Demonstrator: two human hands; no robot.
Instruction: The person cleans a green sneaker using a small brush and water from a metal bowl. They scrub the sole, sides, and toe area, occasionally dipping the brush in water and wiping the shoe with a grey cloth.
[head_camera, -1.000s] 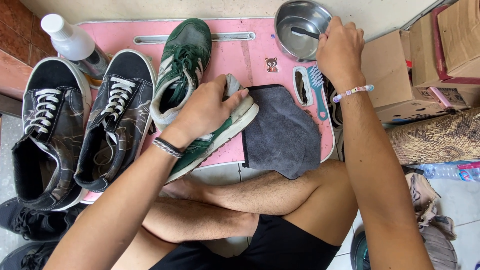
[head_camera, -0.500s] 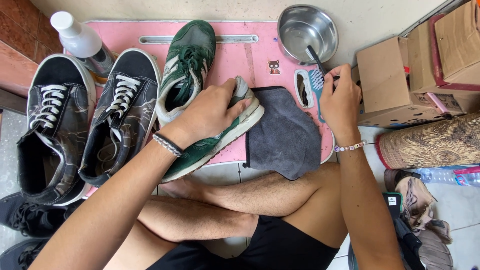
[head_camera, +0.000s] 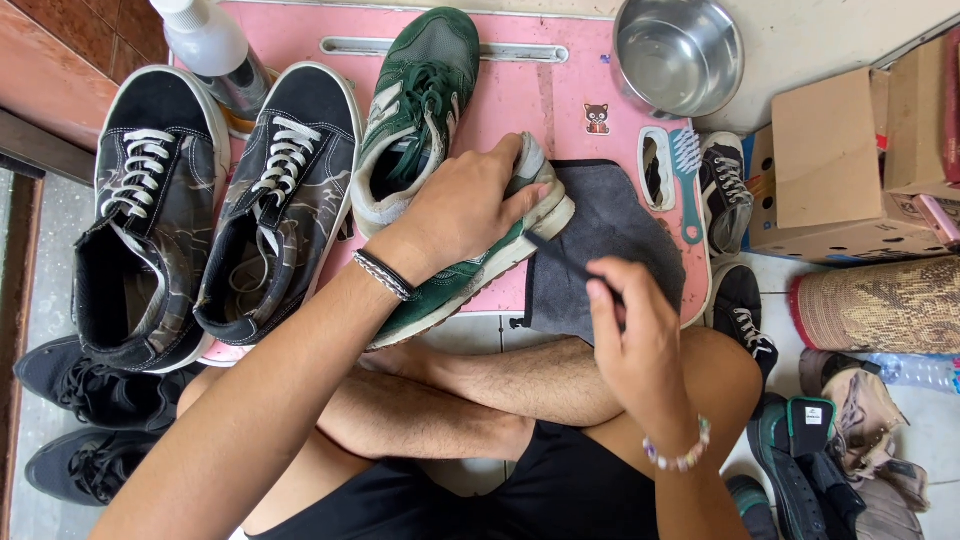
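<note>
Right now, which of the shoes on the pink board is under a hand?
The green sneaker: the left hand lies on its heel end. The two black high-top shoes beside it lie untouched.

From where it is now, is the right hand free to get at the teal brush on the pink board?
Probably yes. The right hand holds a thin dark tool over the grey cloth, and the brush lies just beyond the cloth with nothing across the path. The hand would likely have to put the tool down first.

Even, soft daylight fills the sharp picture. Shadows stay faint. A mild sheen sits in the steel bowl (head_camera: 678, 52).
</note>
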